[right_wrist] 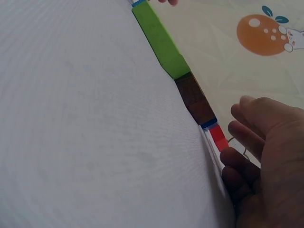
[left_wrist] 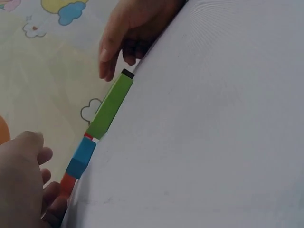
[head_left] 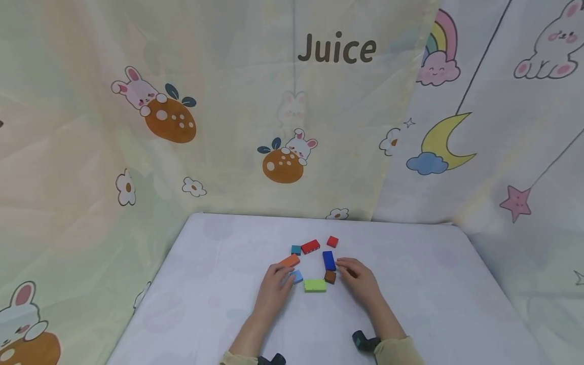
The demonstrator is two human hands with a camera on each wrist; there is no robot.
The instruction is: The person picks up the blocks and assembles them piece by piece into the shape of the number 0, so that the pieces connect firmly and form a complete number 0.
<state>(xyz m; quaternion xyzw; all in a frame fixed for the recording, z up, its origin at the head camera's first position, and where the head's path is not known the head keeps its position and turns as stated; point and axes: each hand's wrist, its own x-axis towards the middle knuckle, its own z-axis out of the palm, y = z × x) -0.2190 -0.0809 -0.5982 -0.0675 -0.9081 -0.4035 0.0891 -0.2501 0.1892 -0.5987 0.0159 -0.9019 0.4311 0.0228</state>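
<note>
Several coloured blocks lie in a rough ring on the white table. My left hand is at the ring's left side, its loosely bent fingers right at an orange block and a light blue block. On the other side, my right hand has its fingertips close beside a dark blue block, with nothing held. A brown block adjoins the dark blue one's near end. The light green block lies at the front, between the hands. In the left wrist view, the left fingers partly hide the orange block.
Behind the hands lie a teal block, a long red block and a small red block. The white tabletop ends at a printed curtain at the back. Both wrists wear a dark camera mount.
</note>
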